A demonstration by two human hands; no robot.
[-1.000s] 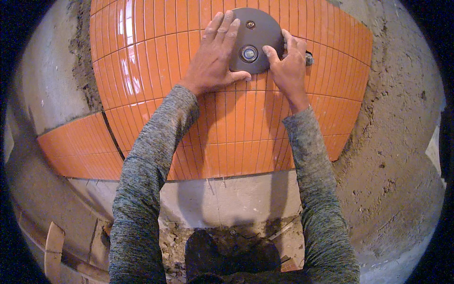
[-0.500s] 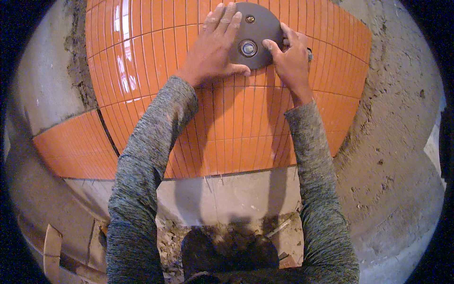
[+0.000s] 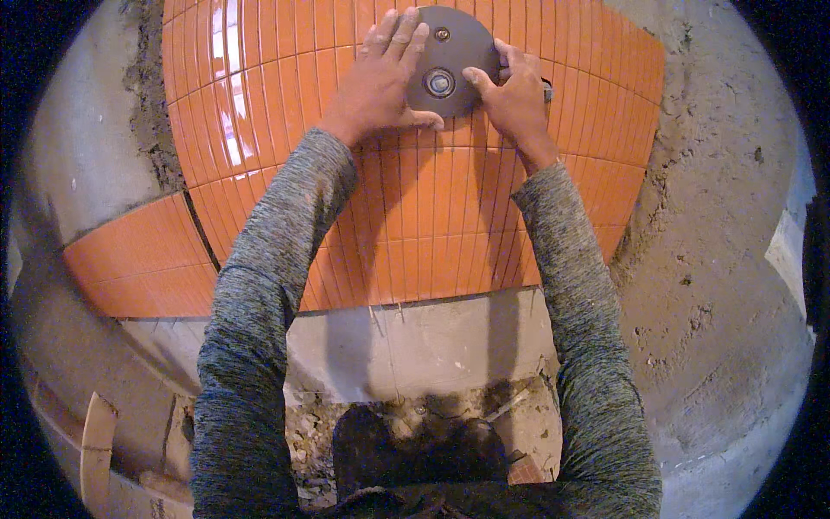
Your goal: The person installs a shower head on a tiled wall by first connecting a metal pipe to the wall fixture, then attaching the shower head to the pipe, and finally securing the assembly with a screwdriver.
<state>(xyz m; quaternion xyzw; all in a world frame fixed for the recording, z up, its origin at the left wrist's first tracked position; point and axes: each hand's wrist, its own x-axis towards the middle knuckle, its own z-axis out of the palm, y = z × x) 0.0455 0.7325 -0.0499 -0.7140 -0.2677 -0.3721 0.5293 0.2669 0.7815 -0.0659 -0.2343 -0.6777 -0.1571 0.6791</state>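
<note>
Disc, left hand and right hand have shifted slightly left in view; left fingers loosely spread, right ones curled at the rim; even pressure should steady it.

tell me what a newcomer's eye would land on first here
Probably the glossy orange tiles spread across the upper middle. Near their top, the grey disc stands out, with the left hand at its left edge and the right hand at its right. Rough brown mortar fills the right side.
</note>
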